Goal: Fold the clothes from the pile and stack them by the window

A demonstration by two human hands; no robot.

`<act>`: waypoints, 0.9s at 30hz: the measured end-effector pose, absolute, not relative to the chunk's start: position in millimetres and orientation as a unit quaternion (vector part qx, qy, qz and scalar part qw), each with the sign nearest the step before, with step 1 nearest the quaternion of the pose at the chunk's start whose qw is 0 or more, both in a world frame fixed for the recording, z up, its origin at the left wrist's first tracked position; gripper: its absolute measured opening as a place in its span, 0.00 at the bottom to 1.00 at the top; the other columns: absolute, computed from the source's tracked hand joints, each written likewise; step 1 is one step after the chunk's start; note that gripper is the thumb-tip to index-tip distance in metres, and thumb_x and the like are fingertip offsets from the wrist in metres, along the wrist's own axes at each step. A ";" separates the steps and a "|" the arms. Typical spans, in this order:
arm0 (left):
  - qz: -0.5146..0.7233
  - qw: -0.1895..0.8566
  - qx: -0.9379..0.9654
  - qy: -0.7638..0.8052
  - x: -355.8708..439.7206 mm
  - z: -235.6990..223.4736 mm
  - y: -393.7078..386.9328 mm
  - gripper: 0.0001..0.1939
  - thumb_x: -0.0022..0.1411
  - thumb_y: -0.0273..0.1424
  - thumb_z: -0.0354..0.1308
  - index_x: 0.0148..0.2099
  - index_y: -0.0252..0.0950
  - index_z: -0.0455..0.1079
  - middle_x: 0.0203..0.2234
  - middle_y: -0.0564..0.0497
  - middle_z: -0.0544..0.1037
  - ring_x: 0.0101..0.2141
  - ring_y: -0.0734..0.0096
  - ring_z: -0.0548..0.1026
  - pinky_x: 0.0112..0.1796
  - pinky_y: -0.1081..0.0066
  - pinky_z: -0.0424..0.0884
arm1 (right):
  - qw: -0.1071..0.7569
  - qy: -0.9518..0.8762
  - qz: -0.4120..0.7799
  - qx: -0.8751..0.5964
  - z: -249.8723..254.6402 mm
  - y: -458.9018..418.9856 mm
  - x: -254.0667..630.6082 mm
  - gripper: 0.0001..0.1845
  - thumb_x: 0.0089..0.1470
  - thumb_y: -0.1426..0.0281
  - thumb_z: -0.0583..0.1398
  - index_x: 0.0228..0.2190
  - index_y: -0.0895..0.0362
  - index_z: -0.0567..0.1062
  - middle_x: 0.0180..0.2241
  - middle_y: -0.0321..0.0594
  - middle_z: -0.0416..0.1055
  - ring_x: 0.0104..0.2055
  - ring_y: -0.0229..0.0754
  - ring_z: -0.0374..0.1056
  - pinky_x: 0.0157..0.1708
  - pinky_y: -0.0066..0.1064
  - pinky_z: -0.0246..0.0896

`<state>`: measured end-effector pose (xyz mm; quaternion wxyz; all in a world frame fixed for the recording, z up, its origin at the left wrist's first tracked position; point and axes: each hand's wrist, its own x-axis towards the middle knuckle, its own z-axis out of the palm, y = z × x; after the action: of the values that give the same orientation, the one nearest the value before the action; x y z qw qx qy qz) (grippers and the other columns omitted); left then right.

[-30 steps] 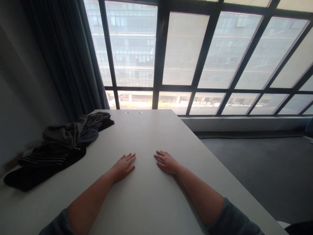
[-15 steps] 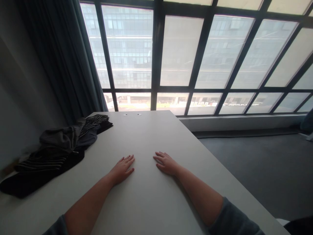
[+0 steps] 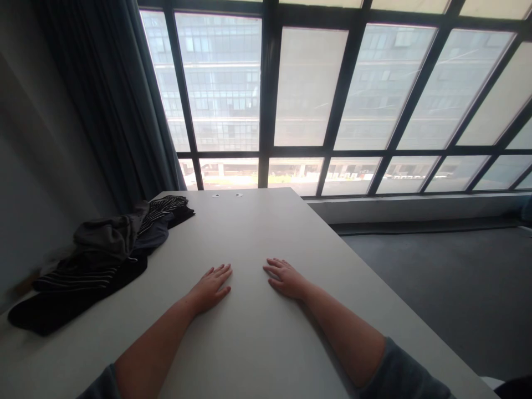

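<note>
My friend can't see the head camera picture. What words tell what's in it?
A person's bare left hand and bare right hand lie palm-down and apart on a smooth white table. A heap of dark cloth, some striped, lies on its left side, and a big black-framed window stands beyond the far end.

Left hand point(image 3: 211, 288), right hand point(image 3: 286, 279) flat on table point(image 3: 248, 233); clothes point(image 3: 110, 238) farther left.
</note>
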<state>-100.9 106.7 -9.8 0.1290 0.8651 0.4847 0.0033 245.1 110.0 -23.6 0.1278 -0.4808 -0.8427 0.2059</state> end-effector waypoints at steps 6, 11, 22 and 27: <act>-0.001 0.133 0.861 0.490 -99.4 -6.8 105.5 0.35 0.73 0.44 0.46 0.78 0.42 0.52 0.75 0.51 0.48 0.75 0.61 0.46 0.73 0.57 0.42 | 0.129 -0.842 0.209 -0.480 -24.6 110.6 245.1 0.32 0.66 0.59 0.56 0.68 0.54 0.68 0.73 0.47 0.51 0.76 0.57 0.46 0.75 0.52 0.38; 0.006 0.127 0.861 0.493 -99.8 -9.8 105.9 0.34 0.73 0.44 0.47 0.77 0.43 0.53 0.75 0.50 0.49 0.75 0.60 0.47 0.72 0.56 0.43 | 0.132 -0.841 0.212 -0.480 -24.7 111.3 245.1 0.32 0.66 0.59 0.57 0.68 0.54 0.69 0.73 0.48 0.52 0.76 0.56 0.46 0.75 0.51 0.38; 0.021 0.132 0.858 0.496 -99.0 -8.3 104.4 0.34 0.72 0.44 0.48 0.76 0.42 0.56 0.75 0.50 0.51 0.74 0.59 0.49 0.72 0.55 0.44 | 0.124 -0.844 0.207 -0.479 -23.4 111.4 244.9 0.33 0.66 0.58 0.56 0.68 0.54 0.68 0.73 0.47 0.51 0.76 0.55 0.45 0.75 0.51 0.38; 0.014 0.131 0.856 0.499 -97.7 -5.9 103.3 0.34 0.72 0.43 0.48 0.76 0.41 0.55 0.75 0.49 0.51 0.74 0.59 0.49 0.72 0.54 0.44 | 0.127 -0.844 0.208 -0.478 -25.9 112.7 245.8 0.33 0.66 0.58 0.56 0.68 0.53 0.68 0.73 0.46 0.51 0.76 0.55 0.45 0.75 0.51 0.38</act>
<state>-97.7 103.3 -5.9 0.1314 0.8564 0.4991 0.0139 245.8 112.7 -25.9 0.1266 -0.4778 -0.8440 0.2084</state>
